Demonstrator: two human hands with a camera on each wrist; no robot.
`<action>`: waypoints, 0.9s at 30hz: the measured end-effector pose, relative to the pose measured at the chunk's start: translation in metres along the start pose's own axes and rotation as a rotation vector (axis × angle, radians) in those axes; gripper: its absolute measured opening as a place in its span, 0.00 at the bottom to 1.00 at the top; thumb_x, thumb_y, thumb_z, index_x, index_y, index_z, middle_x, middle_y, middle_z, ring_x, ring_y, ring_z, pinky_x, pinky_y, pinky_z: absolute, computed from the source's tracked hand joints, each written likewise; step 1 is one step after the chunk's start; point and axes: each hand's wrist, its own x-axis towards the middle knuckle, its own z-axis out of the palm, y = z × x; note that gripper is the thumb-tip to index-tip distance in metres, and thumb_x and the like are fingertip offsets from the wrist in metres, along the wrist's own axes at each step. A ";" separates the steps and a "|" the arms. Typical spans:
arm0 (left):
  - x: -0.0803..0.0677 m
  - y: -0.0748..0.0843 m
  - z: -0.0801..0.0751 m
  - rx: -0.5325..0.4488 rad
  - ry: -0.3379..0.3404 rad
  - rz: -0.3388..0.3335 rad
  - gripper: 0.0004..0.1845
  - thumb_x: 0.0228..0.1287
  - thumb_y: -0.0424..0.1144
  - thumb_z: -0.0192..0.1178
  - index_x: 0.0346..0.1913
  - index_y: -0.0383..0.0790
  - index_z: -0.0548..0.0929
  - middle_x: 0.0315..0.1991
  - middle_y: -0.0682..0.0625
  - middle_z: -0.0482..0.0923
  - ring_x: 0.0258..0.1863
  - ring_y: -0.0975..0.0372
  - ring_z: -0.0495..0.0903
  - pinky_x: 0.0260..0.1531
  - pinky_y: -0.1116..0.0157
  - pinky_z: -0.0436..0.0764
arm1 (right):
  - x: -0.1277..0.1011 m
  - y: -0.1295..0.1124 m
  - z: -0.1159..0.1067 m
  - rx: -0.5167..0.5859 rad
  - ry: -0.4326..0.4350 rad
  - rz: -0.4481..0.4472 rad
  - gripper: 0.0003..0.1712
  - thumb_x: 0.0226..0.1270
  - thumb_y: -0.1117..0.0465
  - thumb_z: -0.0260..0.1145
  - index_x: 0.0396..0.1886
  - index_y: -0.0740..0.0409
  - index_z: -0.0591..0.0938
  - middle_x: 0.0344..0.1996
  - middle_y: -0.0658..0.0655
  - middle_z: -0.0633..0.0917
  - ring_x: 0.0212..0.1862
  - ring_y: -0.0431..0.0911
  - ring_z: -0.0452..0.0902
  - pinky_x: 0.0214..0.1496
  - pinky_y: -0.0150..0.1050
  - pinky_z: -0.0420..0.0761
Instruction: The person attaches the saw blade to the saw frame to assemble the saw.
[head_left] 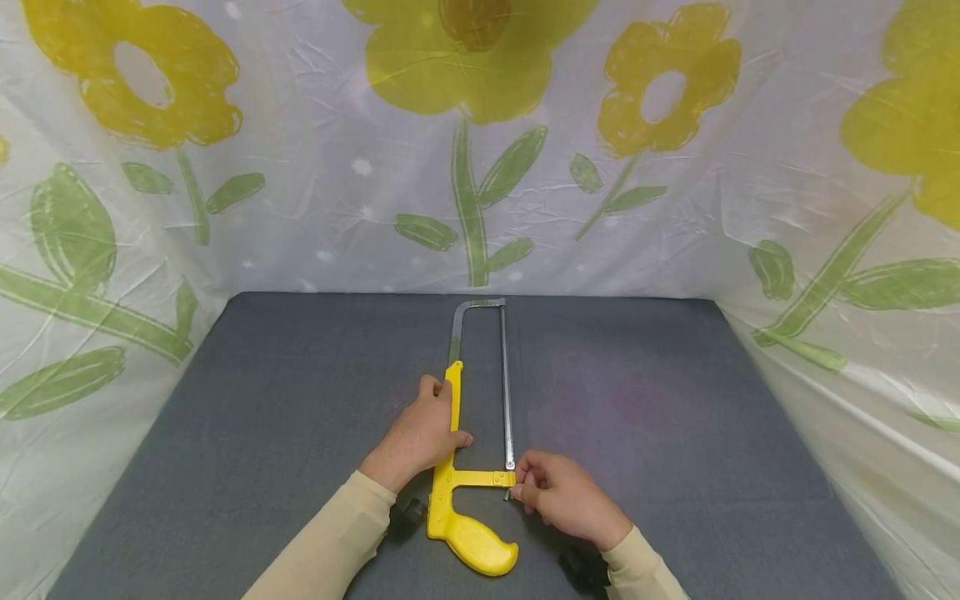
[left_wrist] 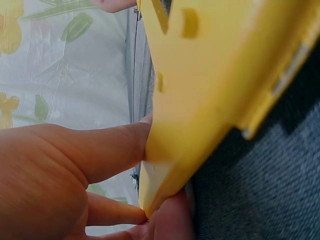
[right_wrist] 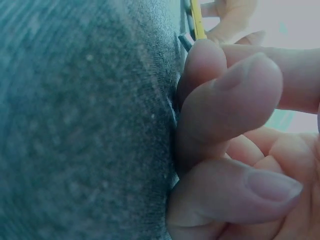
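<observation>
I watch a yellow hacksaw (head_left: 471,467) lying flat on the grey bench (head_left: 675,433), its grip at six o'clock, closest to me, and its steel bow running away toward twelve.

My right hand (head_left: 566,498), at about four o'clock from the grip, has its fingers curled in a pinch at the near end of the blade (head_left: 507,392), where a small pin or screw (head_left: 507,495) meets the yellow crossbar. In the right wrist view the fingertips (right_wrist: 230,95) bunch tight against the grey cloth, though what they pinch is too small to name with certainty.

My left hand (head_left: 420,437), at ten o'clock from the grip, wraps the yellow spine of the frame, thumb over the top. The left wrist view shows fingers (left_wrist: 100,150) pressed to the plastic edge. That hold looks meant to keep the saw from sliding while the other hand works the blade end.

Farther out, the metal bow (head_left: 477,305) turns its corner near the bench's far edge. Beyond it hangs a white sheet (head_left: 337,192) printed with yellow flowers, walling in three sides.
</observation>
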 end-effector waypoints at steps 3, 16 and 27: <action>0.000 0.001 0.000 0.002 -0.001 -0.004 0.56 0.64 0.44 0.80 0.86 0.33 0.58 0.75 0.39 0.60 0.30 0.58 0.78 0.33 0.64 0.84 | 0.000 0.000 0.000 0.015 -0.009 0.004 0.04 0.73 0.61 0.71 0.39 0.55 0.83 0.23 0.49 0.82 0.18 0.39 0.71 0.21 0.34 0.71; 0.000 0.000 0.001 -0.003 0.004 0.009 0.55 0.64 0.45 0.80 0.85 0.31 0.59 0.75 0.38 0.60 0.30 0.59 0.78 0.33 0.65 0.84 | 0.000 -0.001 0.000 0.026 -0.024 0.013 0.03 0.74 0.64 0.69 0.39 0.56 0.82 0.23 0.50 0.83 0.19 0.39 0.70 0.22 0.34 0.70; 0.000 0.000 0.000 0.010 0.005 0.000 0.55 0.64 0.45 0.80 0.85 0.32 0.59 0.74 0.38 0.61 0.29 0.58 0.78 0.32 0.64 0.84 | 0.000 0.000 0.001 0.072 -0.039 0.032 0.04 0.76 0.63 0.68 0.40 0.57 0.81 0.24 0.51 0.82 0.18 0.41 0.70 0.21 0.35 0.72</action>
